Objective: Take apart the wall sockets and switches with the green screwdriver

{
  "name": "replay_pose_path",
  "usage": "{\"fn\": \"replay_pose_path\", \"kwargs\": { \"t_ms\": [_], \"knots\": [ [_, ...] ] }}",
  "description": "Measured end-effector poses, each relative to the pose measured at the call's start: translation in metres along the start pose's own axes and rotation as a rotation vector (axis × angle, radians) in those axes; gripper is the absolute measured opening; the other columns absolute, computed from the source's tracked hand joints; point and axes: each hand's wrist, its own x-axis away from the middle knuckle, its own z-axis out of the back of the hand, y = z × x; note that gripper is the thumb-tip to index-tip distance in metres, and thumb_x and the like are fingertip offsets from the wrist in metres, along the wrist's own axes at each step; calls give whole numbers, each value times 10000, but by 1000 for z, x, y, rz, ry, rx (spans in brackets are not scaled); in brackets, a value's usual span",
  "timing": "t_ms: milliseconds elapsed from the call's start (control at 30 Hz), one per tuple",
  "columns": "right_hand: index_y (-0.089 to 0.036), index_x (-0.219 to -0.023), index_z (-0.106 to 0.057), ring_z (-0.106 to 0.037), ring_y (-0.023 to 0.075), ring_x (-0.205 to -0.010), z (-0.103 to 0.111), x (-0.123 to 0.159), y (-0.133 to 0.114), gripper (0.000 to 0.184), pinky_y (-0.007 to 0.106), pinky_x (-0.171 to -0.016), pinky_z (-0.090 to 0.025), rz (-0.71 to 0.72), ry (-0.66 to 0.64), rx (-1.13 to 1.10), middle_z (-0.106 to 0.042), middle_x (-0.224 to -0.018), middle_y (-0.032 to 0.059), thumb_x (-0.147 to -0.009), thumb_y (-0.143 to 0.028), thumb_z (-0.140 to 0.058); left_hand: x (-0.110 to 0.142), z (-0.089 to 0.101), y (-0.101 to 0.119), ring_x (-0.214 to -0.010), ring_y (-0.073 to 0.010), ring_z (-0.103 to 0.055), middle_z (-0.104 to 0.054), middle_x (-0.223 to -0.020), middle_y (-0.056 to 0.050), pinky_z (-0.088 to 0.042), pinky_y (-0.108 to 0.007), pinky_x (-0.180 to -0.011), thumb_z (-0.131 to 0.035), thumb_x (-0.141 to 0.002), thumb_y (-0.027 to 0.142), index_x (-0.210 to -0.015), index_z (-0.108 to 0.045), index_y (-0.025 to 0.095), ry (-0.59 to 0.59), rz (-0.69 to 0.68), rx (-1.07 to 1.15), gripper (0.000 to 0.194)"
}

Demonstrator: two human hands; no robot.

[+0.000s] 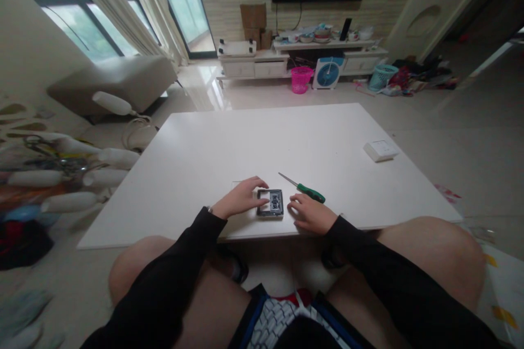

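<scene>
A square black-rimmed plate (277,204), with a pale left half and dark workings on its right, lies flat near the table's front edge. It looks like the back of a wall switch. My left hand (241,197) is at its left side, thumb reaching over the plate and fingers apart beyond its far left corner. Just right of the plate, my right hand (313,214) rests on the table with loosely bent, parted fingers and nothing visible in them. Behind that hand lies a screwdriver (311,192) with a green handle, its shaft pointing away to the left. Behind my left hand, a thin pale edge (236,183) partly shows.
A small white box (380,150) stands at the right of the white table (262,142). Blurred white lamp-like parts (110,158) crowd the floor at left. Beyond the table are a grey bench (118,82), a pink basket (301,80) and a blue fan (328,73).
</scene>
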Motion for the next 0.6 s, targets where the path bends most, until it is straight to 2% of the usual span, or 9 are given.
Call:
{"fn": "replay_pose_path", "kwargs": {
  "t_ms": [100,233,500,600],
  "knots": [
    [-150,-1222,-672,-552,366,-1330,0,0,-1,393,513,-1118,-487,-2,1,-8,-608,-1390,202,-837,-174,-748,2,-5,5,-1022,-257,-658,-708,-1100,-79,-505,-360,-921,-829,-805,312,-1074,-733,201,-56,-8,16,307],
    [-139,-1203,-681,-558,358,-1307,0,-2,-2,380,520,-1122,-480,-4,-3,-3,-615,-1360,205,-834,-179,-760,-2,-8,1,-1019,-251,-652,-702,-1100,-81,-508,-352,-901,-879,-757,238,-1095,-737,179,-85,-10,-35,371],
    [-146,-1210,-675,-544,359,-1286,1,-4,-4,380,516,-1112,-480,-21,-8,6,-607,-1344,189,-844,-201,-763,-4,-11,-4,-1096,-256,-633,-674,-1173,-85,-507,-363,-960,-894,-769,248,-1231,-716,199,-111,-15,-138,497],
    [-149,-1211,-675,-539,357,-1289,0,-4,-4,378,512,-1110,-479,-29,-2,1,-606,-1337,183,-845,-194,-757,-3,-12,-4,-1097,-257,-634,-670,-1174,-82,-506,-363,-965,-879,-783,254,-1201,-718,208,-116,-18,-132,449]
  ]
}}
